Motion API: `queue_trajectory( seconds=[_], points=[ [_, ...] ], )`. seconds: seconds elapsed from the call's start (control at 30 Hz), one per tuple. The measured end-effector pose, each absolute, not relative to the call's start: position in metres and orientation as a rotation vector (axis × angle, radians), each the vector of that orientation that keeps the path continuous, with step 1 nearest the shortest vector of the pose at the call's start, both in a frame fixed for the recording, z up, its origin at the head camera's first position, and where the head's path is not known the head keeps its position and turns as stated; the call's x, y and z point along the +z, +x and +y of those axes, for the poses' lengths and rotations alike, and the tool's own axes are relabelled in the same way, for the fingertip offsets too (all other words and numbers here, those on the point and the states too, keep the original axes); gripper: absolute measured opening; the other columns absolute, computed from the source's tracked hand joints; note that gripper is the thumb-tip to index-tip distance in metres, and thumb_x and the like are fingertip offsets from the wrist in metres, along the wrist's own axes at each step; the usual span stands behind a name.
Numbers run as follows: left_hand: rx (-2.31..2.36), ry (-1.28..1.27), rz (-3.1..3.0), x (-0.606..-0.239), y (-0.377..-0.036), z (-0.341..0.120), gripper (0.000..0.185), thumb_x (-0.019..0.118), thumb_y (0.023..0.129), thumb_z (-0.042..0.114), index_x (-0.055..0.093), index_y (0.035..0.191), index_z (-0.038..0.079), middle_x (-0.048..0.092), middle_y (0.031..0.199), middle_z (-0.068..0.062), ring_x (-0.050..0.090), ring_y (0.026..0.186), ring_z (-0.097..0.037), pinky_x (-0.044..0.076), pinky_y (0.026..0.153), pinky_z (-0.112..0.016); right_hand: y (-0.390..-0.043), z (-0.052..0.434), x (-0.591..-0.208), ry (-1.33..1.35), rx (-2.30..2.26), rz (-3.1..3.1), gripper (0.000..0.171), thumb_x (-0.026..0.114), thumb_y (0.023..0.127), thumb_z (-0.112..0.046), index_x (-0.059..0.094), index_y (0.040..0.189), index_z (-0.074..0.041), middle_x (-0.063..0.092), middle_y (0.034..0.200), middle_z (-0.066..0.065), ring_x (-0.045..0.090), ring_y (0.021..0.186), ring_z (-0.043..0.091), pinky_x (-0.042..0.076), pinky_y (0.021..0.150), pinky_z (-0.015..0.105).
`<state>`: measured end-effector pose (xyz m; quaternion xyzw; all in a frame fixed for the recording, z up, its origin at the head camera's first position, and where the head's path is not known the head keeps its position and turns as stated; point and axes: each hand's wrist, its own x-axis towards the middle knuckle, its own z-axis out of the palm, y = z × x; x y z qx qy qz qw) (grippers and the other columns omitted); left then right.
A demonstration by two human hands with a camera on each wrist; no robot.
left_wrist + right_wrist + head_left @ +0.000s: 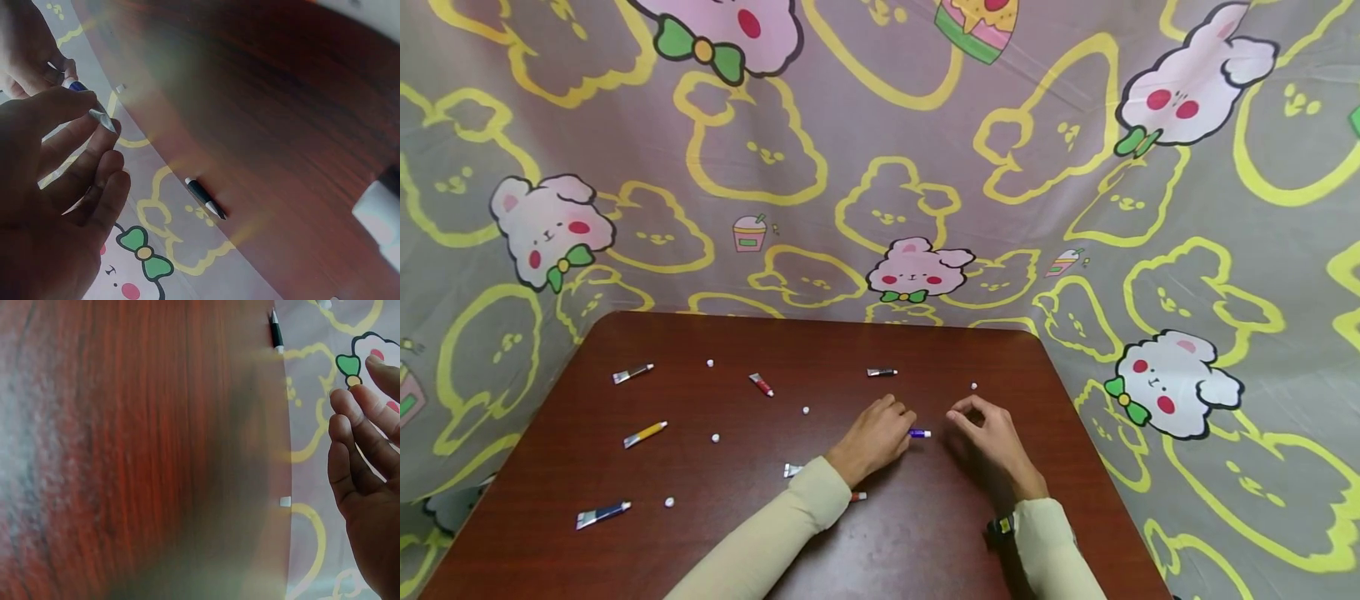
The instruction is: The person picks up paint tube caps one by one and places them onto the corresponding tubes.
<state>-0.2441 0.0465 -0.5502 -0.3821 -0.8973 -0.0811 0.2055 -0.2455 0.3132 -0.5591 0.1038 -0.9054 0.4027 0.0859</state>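
Between its thumb and fingers, my left hand [874,435] pinches a small blue paint tube [919,433]. The tube's white end points toward my right hand [996,437], and its flat silver end shows by the fingertips in the left wrist view. My right hand is just right of the tube, thumb and index bent toward each other; in the right wrist view its fingers are loosely bent with nothing between them. A black paint tube [882,372] lies beyond the left hand. One small white cap [974,386] lies beyond the right hand.
On the brown table [910,550] lie a red tube [762,385], a yellow tube [646,434], a dark blue tube [603,515], a brownish tube [633,373] and several white caps. An orange-red tube [858,497] is partly hidden by the left sleeve. Patterned cloth [910,200] surrounds the table.
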Motion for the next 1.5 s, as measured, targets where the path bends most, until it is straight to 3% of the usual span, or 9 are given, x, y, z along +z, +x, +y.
queue_trajectory(
  seconds=[0.47, 0.73, 0.93, 1.5],
  points=[
    [-0.211, -1.028, -2.530, -0.559, -0.245, 0.044, 0.008, 0.082, 0.090, 0.019, 0.075, 0.093, 0.015, 0.075, 0.091, 0.001, 0.065, 0.091, -0.021, 0.055, 0.081, -0.033, -0.256, 0.322, -0.564, 0.248, 1.114, -2.748, 0.011, 0.085, 0.096, -0.031, 0.079, 0.102, -0.023, 0.080, 0.097, -0.006, 0.069, 0.085, 0.015, 0.052, 0.079, 0.025],
    [-0.203, -1.023, -2.571, -0.563, -0.246, 0.045, 0.003, 0.078, 0.096, 0.019, 0.078, 0.094, 0.016, 0.077, 0.093, 0.001, 0.066, 0.091, -0.021, 0.056, 0.080, -0.033, -0.262, 0.325, -0.565, 0.264, 1.078, -2.767, 0.011, 0.084, 0.097, -0.032, 0.079, 0.102, -0.023, 0.079, 0.097, -0.006, 0.067, 0.085, 0.009, 0.053, 0.080, 0.027],
    [-0.197, -1.010, -2.567, -0.566, -0.246, 0.045, 0.005, 0.079, 0.095, 0.018, 0.079, 0.090, 0.017, 0.076, 0.091, 0.001, 0.065, 0.089, -0.021, 0.055, 0.078, -0.032, -0.266, 0.329, -0.567, 0.248, 1.077, -2.771, 0.011, 0.084, 0.097, -0.031, 0.079, 0.102, -0.022, 0.079, 0.097, -0.006, 0.068, 0.084, 0.006, 0.053, 0.080, 0.026],
    [-0.173, -0.996, -2.589, -0.570, -0.245, 0.045, 0.003, 0.081, 0.091, 0.017, 0.079, 0.091, 0.015, 0.077, 0.093, 0.000, 0.065, 0.089, -0.021, 0.056, 0.077, -0.032, -0.278, 0.337, -0.570, 0.223, 1.038, -2.749, 0.013, 0.084, 0.097, -0.028, 0.079, 0.103, -0.017, 0.080, 0.098, -0.001, 0.069, 0.085, 0.011, 0.054, 0.079, 0.026]
  ],
)
